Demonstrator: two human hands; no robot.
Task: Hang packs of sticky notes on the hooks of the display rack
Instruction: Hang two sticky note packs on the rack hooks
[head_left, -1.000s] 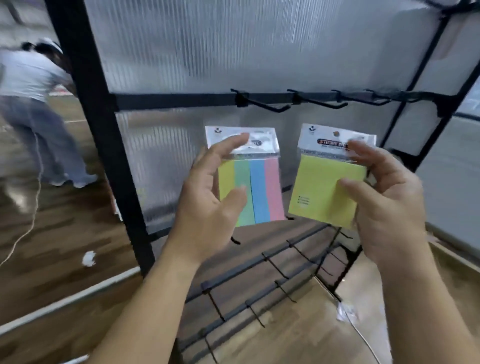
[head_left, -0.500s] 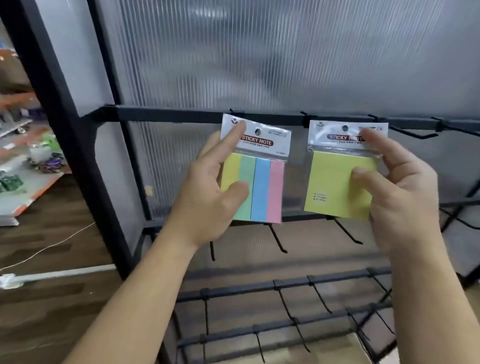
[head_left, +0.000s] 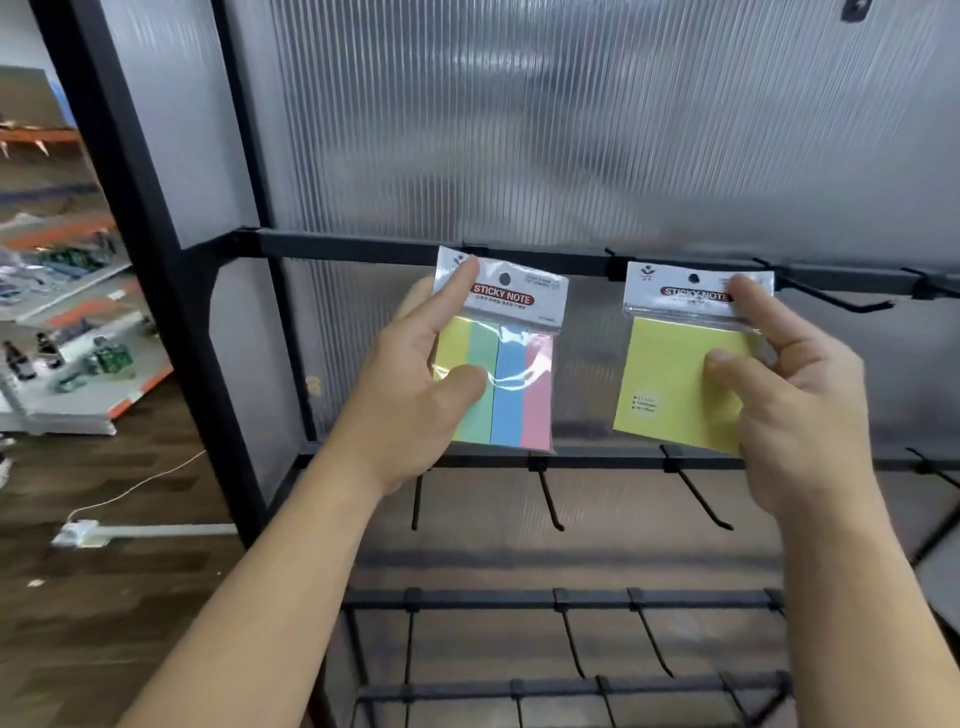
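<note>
Packs (head_left: 511, 395) now raised to the top rail (head_left: 363, 250).

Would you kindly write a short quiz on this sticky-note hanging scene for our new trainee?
1. Which hand holds the pack of four-colour striped sticky notes? A: left hand. B: right hand.
2. True or false: the plain yellow sticky-note pack is held down at the lowest rail of the black metal display rack.
3. Fill in: the red label on the striped pack reads "STICKY ____".
Key: 1 A; 2 false; 3 NOTE.
</note>
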